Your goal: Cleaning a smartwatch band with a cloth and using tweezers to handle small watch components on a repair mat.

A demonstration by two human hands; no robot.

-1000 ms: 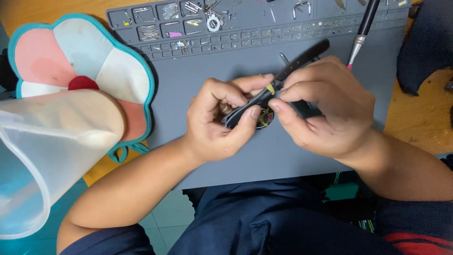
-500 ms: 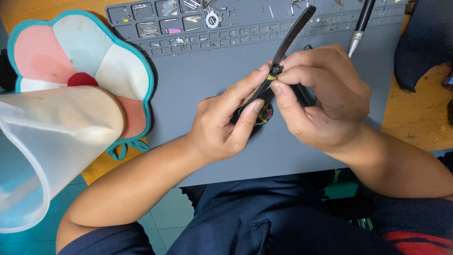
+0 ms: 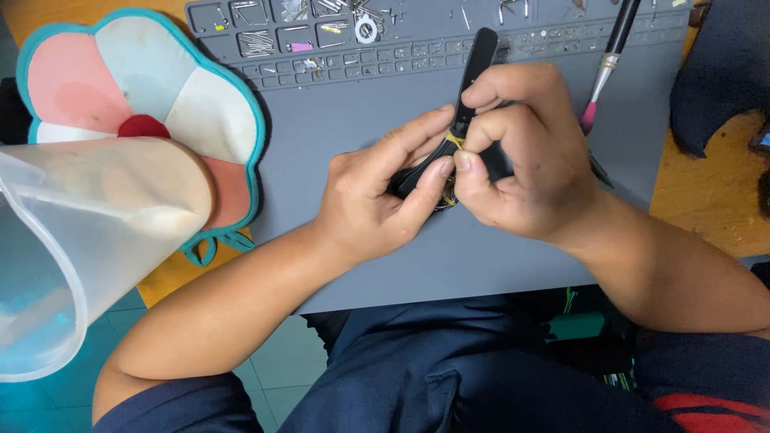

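The left hand (image 3: 373, 200) and the right hand (image 3: 525, 156) met in the middle, above a grey work mat (image 3: 361, 128); both were curled tight around a small black thing with a long black strap (image 3: 475, 68); the strap stuck up past the right fingers (image 3: 489, 92), and the round part was mostly hidden between the two hands, with a bit of yellow showing by the fingertips; the left thumb (image 3: 425, 188) pressed on it from below, and the left fingers (image 3: 409, 140) were bent over its top; the right fingers were closed too, pinching the strap near where it joined the round part; what kind of thing it was could not be told for sure; just beyond the right knuckles lay a brush with a pink tip (image 3: 608, 60); further past the fingers, the far edge of the mat had little trays of small metal parts (image 3: 257, 40); well to the left of the left hand sat a flower-shaped pad (image 3: 96, 72) in pink, white and teal; a clear plastic cup (image 3: 72, 240) lay tipped over it, close to the camera
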